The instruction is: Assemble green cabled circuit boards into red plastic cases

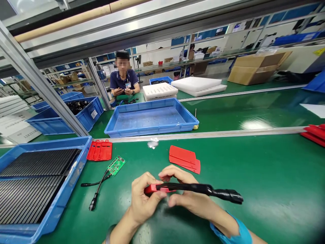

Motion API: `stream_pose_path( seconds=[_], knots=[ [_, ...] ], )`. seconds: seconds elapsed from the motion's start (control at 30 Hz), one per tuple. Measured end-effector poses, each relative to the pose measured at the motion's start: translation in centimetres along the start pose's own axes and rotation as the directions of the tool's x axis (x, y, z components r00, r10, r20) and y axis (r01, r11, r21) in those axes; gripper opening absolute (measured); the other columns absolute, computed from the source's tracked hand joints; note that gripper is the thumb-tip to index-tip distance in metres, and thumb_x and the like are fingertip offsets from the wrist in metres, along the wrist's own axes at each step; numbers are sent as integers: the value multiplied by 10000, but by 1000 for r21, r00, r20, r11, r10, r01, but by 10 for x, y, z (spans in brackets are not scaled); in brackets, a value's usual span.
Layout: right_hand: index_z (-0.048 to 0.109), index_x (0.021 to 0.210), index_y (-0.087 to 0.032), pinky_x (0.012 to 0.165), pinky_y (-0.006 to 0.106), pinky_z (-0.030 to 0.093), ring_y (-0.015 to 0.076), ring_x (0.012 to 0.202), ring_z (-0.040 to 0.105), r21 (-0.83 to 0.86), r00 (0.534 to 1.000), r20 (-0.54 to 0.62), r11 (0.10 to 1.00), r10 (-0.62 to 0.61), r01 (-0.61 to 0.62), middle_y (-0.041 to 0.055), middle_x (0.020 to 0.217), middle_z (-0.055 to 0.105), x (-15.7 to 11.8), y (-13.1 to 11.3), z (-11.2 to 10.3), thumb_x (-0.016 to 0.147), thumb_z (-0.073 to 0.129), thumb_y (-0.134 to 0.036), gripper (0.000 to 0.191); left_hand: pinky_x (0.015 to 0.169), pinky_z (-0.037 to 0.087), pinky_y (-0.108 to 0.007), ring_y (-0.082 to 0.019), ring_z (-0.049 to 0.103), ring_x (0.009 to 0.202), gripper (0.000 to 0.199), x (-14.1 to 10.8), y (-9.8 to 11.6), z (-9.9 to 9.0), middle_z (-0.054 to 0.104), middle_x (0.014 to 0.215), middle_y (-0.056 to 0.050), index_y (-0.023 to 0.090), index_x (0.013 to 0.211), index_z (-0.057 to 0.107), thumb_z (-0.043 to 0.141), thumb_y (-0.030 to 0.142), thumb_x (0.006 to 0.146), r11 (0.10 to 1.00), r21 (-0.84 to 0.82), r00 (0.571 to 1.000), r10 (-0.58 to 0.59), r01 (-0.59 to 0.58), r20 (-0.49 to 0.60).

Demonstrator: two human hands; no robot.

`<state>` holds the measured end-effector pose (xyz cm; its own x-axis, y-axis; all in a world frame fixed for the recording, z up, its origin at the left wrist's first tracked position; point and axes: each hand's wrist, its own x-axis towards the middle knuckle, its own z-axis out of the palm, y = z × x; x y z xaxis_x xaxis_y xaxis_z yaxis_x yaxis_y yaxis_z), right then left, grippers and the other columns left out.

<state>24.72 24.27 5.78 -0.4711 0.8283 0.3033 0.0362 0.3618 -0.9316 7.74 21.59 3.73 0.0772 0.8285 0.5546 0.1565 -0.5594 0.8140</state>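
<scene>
My left hand [143, 198] grips a red plastic piece [152, 188] between thumb and fingers, above the green table. A thick black cable [198, 188] with a connector at its end runs from that piece to the right, across my right hand [185, 189]. The fingers of my right hand are curved and apart around the cable, with thumb and fingertips not meeting; whether they touch it is unclear. On the table to the left lies a green circuit board [116, 165] with two black leads. Flat red plates [182, 157] lie beyond my hands.
A blue tray [83, 149] of black slatted parts stands at the left, beside red frames [100, 150]. An unfilled blue tray [152, 130] sits beyond the metal rail. Across the table sits a person [123, 78]. More red parts [315, 134] lie far right.
</scene>
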Motion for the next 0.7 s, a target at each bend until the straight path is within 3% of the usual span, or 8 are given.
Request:
stream_pose_path(
  seconds=[0.13, 0.37, 0.47, 0.53, 0.6, 0.7],
  knots=[
    [669, 790, -202, 621, 274, 444, 152, 700, 570, -90, 999, -24, 996, 21, -23, 23, 761, 622, -4, 1, 2, 788, 684, -370, 169, 536, 356, -218, -115, 462, 575, 212, 0, 0, -3, 515, 617, 19, 189, 781, 550, 640, 378, 815, 999, -46, 999, 11, -13, -37],
    [655, 668, -196, 534, 268, 412, 140, 593, 525, -48, 986, -166, 999, -31, 24, 2, 622, 573, -8, 5, 16, 756, 709, -369, 202, 495, 322, -224, -104, 422, 529, 219, 1, 4, -3, 461, 576, 26, 183, 716, 507, 607, 345, 824, 997, 73, 1000, 12, -11, -2],
    [675, 742, -216, 576, 274, 456, 148, 641, 578, 29, 985, -119, 992, -121, 126, 15, 703, 642, -5, 12, 7, 741, 735, -312, 113, 633, 465, -268, -137, 560, 639, 196, 8, 3, -10, 610, 700, -14, 187, 828, 566, 670, 349, 790, 988, 75, 987, 127, -135, 100],
    [696, 821, -242, 652, 299, 494, 164, 721, 617, 67, 974, -92, 975, -206, 213, 27, 780, 677, -1, 16, -4, 739, 741, -295, 108, 779, 517, -340, -176, 634, 796, 178, 13, -1, -15, 673, 860, -60, 190, 931, 576, 672, 242, 790, 967, 111, 959, 206, -230, 195],
    [719, 847, -258, 736, 327, 507, 178, 814, 632, 7, 969, -21, 969, -247, 247, 45, 872, 686, 4, 16, -17, 766, 714, -291, 87, 828, 539, -355, -184, 656, 875, 155, 16, -5, -20, 687, 900, -76, 185, 945, 582, 601, 106, 813, 918, 211, 927, 285, -337, 242],
    [727, 897, -252, 859, 344, 493, 185, 960, 629, -165, 984, 157, 981, -80, 106, 65, 1045, 677, 12, 10, -35, 881, 558, -255, 170, 828, 570, -345, -197, 681, 881, 148, 20, -10, -23, 713, 831, -72, 159, 882, 617, 575, 36, 811, 723, 428, 840, 467, -543, 278]
  ],
)
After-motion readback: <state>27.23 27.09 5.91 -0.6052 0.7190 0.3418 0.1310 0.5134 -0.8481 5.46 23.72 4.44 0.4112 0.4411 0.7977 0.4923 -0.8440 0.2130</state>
